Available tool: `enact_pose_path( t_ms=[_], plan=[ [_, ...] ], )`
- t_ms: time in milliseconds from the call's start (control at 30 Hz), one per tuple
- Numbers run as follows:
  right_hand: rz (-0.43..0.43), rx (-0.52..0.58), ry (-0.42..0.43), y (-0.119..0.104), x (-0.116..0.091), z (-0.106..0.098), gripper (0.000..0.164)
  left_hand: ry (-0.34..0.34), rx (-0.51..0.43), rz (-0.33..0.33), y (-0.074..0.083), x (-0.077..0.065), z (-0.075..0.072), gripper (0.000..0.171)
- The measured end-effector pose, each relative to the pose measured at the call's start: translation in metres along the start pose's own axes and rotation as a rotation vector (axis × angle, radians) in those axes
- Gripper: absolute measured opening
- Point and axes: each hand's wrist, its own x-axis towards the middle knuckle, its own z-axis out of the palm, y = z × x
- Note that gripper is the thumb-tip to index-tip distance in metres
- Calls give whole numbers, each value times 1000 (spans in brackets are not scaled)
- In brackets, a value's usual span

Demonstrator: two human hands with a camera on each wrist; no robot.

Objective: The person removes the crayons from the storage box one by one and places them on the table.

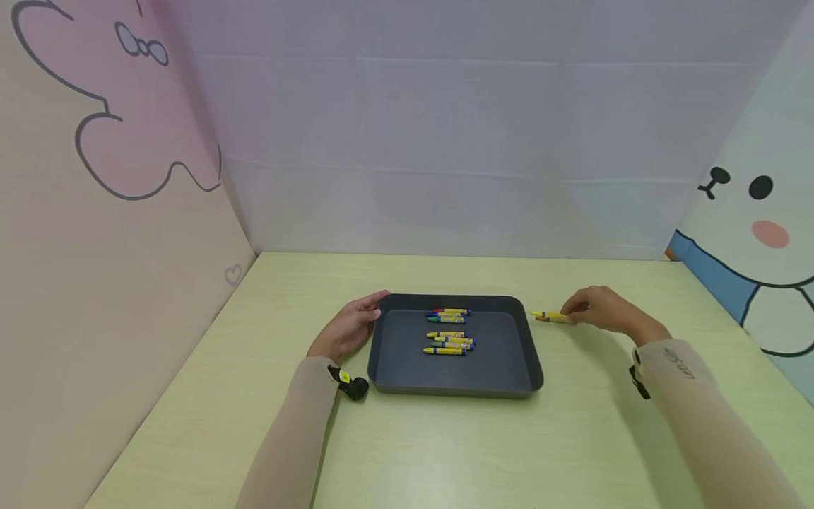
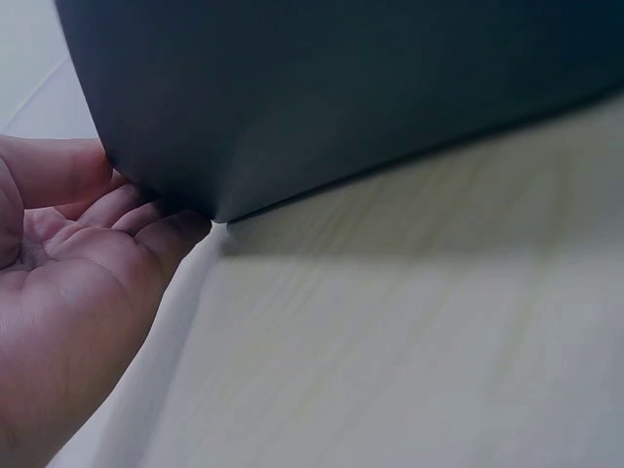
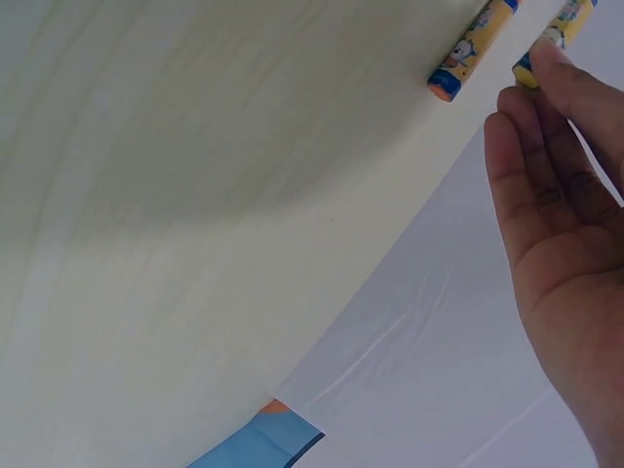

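At the left, the left hand (image 1: 346,329) grips the tray (image 1: 394,364) by its far left part, thumb and fingers clamped on the edge. The tray sits on the table (image 1: 445,452). In its middle, crayons lie crosswise: at the far side, a red one (image 1: 453,311), a blue one (image 1: 439,314) and a green one (image 1: 448,320); nearer, a group of yellow and greenish ones (image 1: 453,343). Right of the tray, an orange crayon (image 3: 473,49) lies on the table. Just beside it, the right hand (image 1: 598,309) pinches a yellow crayon (image 3: 573,18) by its right end between thumb and fingers; whether that crayon touches the table I cannot tell.
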Motion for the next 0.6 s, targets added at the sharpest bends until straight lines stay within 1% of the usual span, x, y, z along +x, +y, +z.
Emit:
enact_pose_path(
  t_ms=[167, 333, 600],
  plan=[
    [12, 0, -9, 5, -2, 3, 18, 0, -19, 6, -2, 1, 0, 54],
    [7, 9, -14, 10, -5, 6, 17, 0, -13, 10, -3, 2, -1, 54],
    [40, -1, -20, 18, -3, 11, 16, -2, -20, 20, -2, 2, 0, 54]
  ],
)
